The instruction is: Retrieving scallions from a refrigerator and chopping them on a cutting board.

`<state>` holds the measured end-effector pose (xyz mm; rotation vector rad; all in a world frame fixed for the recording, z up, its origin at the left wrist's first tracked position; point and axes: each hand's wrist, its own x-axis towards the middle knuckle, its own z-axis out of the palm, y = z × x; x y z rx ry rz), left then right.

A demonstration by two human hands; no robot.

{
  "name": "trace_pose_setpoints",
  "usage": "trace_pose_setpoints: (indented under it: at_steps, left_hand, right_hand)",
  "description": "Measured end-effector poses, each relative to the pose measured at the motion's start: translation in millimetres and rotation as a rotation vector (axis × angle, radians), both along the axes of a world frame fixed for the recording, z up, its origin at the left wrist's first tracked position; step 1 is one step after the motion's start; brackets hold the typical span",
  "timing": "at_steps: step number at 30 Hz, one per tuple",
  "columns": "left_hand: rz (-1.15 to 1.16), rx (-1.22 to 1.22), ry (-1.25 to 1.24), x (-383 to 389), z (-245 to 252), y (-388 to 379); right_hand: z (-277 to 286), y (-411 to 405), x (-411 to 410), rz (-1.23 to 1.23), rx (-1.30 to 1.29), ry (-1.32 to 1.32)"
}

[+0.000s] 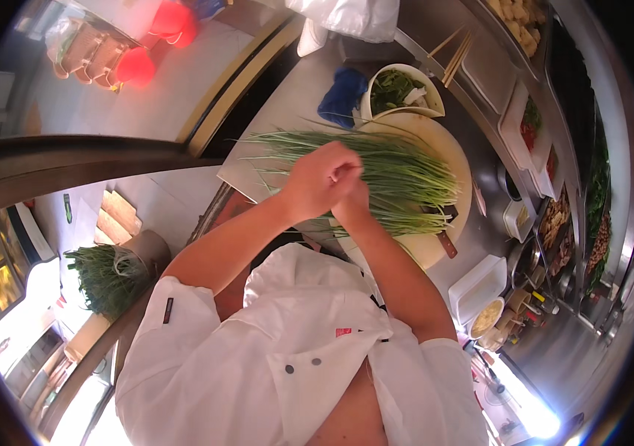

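Note:
A wide spread of green chives (pixel 406 167) lies over a round pale cutting board (pixel 459 150) and the steel counter. Above the chives my left hand (pixel 322 181) and my right hand (pixel 353 200) meet and overlap; the fingers are blurred, and whether something thin is between them cannot be made out. Partly under the stalk ends rests a knife, its brown handle (pixel 447 245) sticking out at the board's near edge. Beyond the board stands a cream tub (pixel 434 100) with leafy greens, beside a crumpled blue cloth or bag (pixel 343 96).
White trays with chopped food, one a red and green mix (pixel 509 128), line the right side. An empty white tray (pixel 478 287) sits near a bowl of pale food (pixel 487 319). Chopsticks (pixel 456 60) lie at the upper right. More bundled greens (pixel 108 279) stand at the left.

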<state>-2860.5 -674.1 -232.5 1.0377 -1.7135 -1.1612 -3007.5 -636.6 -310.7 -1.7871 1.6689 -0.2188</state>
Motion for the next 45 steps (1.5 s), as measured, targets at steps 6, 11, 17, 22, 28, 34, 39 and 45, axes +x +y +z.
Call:
trace_pose_setpoints:
  at_steps: [6, 11, 17, 22, 28, 34, 39, 45]
  left_hand:
    - [0.192, -0.365, -0.113, -81, 9, -77]
    - [0.159, -0.221, -0.402, -23, -50, -82]
    - [0.278, -0.065, -0.953, 144, -146, -48]
    - [0.256, -0.048, -0.942, 194, -182, -31]
    - [0.242, 0.143, -0.785, 193, -159, -11]
    - [0.278, 0.022, -0.589, 168, -84, 29]
    - [0.214, -0.12, -0.568, 157, -49, 44]
    - [0.196, 0.061, -0.331, 142, -19, 52]
  right_hand:
    - [-14, 16, 0, -0.073, -0.378, -0.13]
    - [11, 47, -17, -0.08, -0.415, -0.279]
    - [15, 98, -50, -0.228, -0.218, -0.337]
    - [12, 102, -40, -0.183, -0.156, -0.367]
    - [33, 50, 5, -0.006, -0.216, -0.399]
    - [42, -4, 68, 0.137, -0.395, -0.364]
    - [20, -21, 102, 0.313, -0.411, -0.243]
    - [-1, -18, 102, 0.273, -0.372, -0.3]
